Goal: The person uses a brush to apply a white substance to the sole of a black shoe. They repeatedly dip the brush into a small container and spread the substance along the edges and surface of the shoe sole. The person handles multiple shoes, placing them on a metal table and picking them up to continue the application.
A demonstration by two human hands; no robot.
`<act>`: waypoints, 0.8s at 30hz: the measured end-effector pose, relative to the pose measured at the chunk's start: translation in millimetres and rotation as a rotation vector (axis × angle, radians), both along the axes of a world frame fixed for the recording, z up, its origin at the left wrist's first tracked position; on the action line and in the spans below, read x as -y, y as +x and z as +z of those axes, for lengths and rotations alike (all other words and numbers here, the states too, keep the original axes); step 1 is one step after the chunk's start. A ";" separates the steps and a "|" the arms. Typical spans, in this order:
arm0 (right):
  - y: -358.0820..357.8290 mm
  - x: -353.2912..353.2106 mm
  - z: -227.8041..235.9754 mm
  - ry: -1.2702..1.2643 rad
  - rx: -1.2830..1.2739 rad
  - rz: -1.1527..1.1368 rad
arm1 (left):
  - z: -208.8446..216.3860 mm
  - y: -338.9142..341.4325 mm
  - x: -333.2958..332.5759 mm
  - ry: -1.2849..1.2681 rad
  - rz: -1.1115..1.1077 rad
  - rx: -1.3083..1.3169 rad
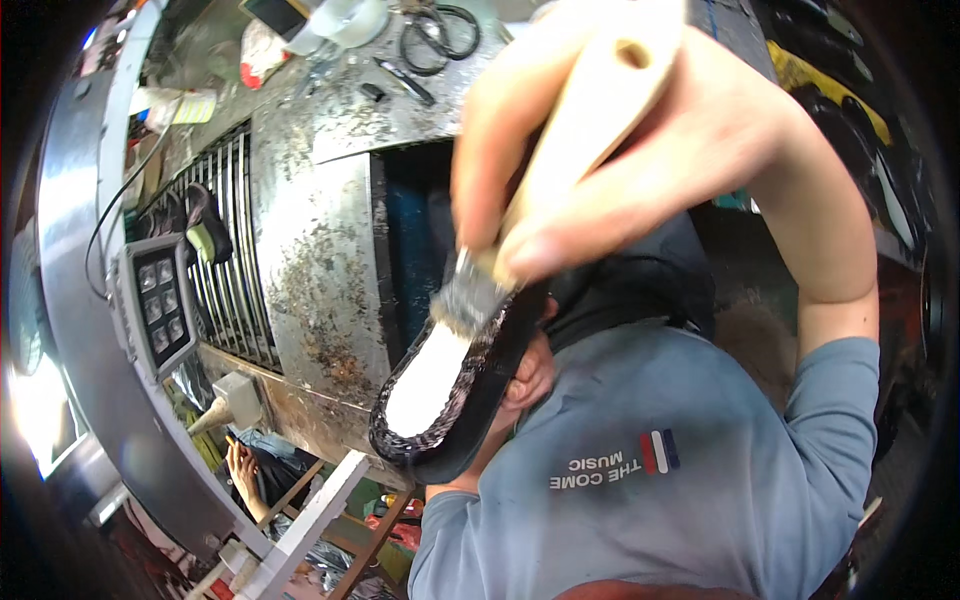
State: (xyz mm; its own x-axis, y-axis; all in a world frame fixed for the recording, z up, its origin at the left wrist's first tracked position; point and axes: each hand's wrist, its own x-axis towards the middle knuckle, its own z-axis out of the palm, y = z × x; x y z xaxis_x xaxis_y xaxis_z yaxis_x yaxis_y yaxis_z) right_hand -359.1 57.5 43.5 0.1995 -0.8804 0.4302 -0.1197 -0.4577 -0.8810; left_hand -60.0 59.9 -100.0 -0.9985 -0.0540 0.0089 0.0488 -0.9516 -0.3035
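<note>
My right hand [620, 170] grips a flat paintbrush [575, 160] with a pale wooden handle that has a hole near its end. Its grey, smeared metal band points down toward a black shoe [455, 455]. The bristles meet the upper end of a white, long oval area [430, 390] on the shoe's upturned face, framed by a dark, rough-textured rim. Behind the shoe, my left hand [532, 375] holds it from the side near my shirt, with curled fingers partly showing. The shoe's far end is hidden by the brush and my right hand.
A stained metal bench [320, 260] carries black-handled scissors [440, 40], a small dark tool [405, 82] and a clear plastic tub [348, 20]. Dark shoes [207, 225] sit on a metal grate [240, 290] beside a lamp panel [160, 305]. Another person's hand [243, 470] shows at lower left.
</note>
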 end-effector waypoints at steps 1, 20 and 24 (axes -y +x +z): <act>-8.1 -5.5 -0.5 0.014 0.019 -0.025 | 10.7 15.0 7.7 -0.105 0.087 0.126; -40.3 -39.5 -36.2 0.306 0.179 -0.281 | 119.6 152.3 354.6 -2.199 -0.179 1.869; -46.2 -44.7 -42.1 0.275 0.105 -0.374 | 91.3 177.1 448.8 -2.487 -0.265 2.048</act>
State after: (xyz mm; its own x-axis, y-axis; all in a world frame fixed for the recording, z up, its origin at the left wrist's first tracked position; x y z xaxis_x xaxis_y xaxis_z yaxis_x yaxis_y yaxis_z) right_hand -405.3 102.2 1.3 -0.1853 -0.9675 0.1721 -0.1352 -0.1484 -0.9796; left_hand 117.1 -388.8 -8.7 -0.2357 -0.9680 -0.0864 -0.9653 0.2228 0.1365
